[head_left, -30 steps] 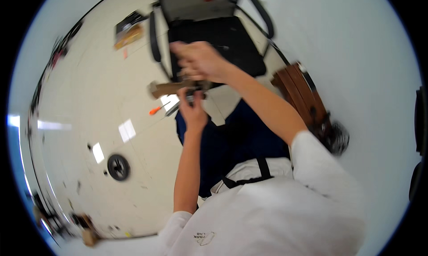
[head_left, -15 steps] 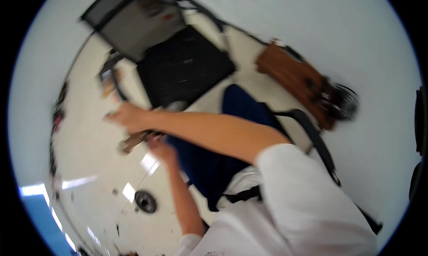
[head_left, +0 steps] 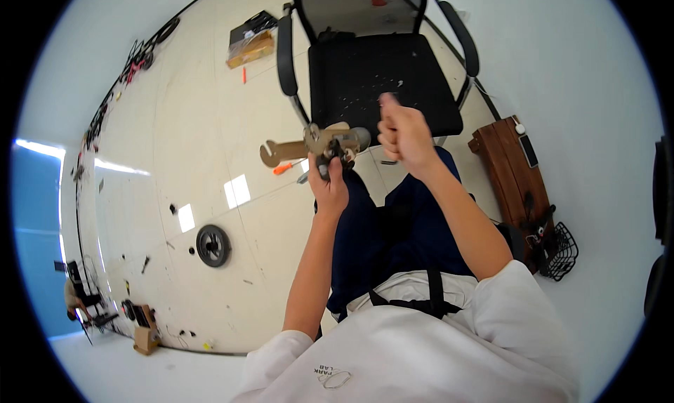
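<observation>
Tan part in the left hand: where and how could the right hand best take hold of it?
Probably by the dark rounded end of the tan part, coming from the right: that end projects clear of the left hand and faces the right hand, while the notched arm points left.

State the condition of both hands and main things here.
Tan metal assembly, held off the floor
Left hand, closed on the assembly
Right hand, curled, apart from the assembly
Black wheel, flat on the floor
Orange-handled tool, on the floor
Black chair, upright, seat flecked white
Phone, on the wooden bench
</observation>
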Action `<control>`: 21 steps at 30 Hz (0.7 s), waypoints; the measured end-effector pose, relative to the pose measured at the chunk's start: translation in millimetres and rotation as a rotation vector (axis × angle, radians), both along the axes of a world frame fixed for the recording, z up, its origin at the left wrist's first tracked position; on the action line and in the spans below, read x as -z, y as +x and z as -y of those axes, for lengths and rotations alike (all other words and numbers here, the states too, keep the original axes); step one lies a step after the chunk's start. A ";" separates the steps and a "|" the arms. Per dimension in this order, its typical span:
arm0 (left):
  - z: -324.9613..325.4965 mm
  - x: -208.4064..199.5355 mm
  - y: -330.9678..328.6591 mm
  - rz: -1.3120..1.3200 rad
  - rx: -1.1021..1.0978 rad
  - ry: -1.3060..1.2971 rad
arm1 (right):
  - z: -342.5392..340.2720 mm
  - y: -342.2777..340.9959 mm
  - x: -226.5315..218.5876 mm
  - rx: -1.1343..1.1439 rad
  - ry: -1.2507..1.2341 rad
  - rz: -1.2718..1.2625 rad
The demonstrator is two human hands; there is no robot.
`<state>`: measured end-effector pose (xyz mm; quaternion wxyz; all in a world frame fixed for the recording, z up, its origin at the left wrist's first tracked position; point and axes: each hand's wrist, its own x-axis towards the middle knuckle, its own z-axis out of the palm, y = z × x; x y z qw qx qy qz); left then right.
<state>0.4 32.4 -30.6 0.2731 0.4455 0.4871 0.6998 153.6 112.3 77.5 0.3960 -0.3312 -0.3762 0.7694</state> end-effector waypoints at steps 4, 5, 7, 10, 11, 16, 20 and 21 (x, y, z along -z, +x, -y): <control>-4.0 1.2 -2.8 0.073 -0.012 0.003 | 37.1 7.4 3.6 -0.160 0.084 0.170; -3.5 1.0 -3.9 0.033 0.009 -0.034 | 49.3 5.4 7.0 -0.186 0.190 0.317; -3.7 -1.8 -3.5 -0.042 0.018 -0.019 | 65.3 -1.7 7.0 -0.290 0.169 0.303; -3.6 -3.7 -1.1 -0.096 0.037 -0.056 | 75.2 -7.5 -0.8 -0.437 -0.200 0.040; -3.0 -5.6 -0.1 -0.133 0.027 -0.044 | 78.2 -10.6 1.5 -0.480 -0.270 -0.036; -4.1 2.7 2.7 -0.142 0.047 -0.113 | 79.2 -23.3 10.8 -0.466 -0.414 -0.113; -4.9 1.0 10.5 -0.204 -0.010 -0.132 | 80.6 -30.4 12.6 -0.469 -0.400 -0.118; -5.2 0.5 12.9 -0.228 -0.038 -0.132 | 80.8 -31.8 10.0 -0.466 -0.394 -0.112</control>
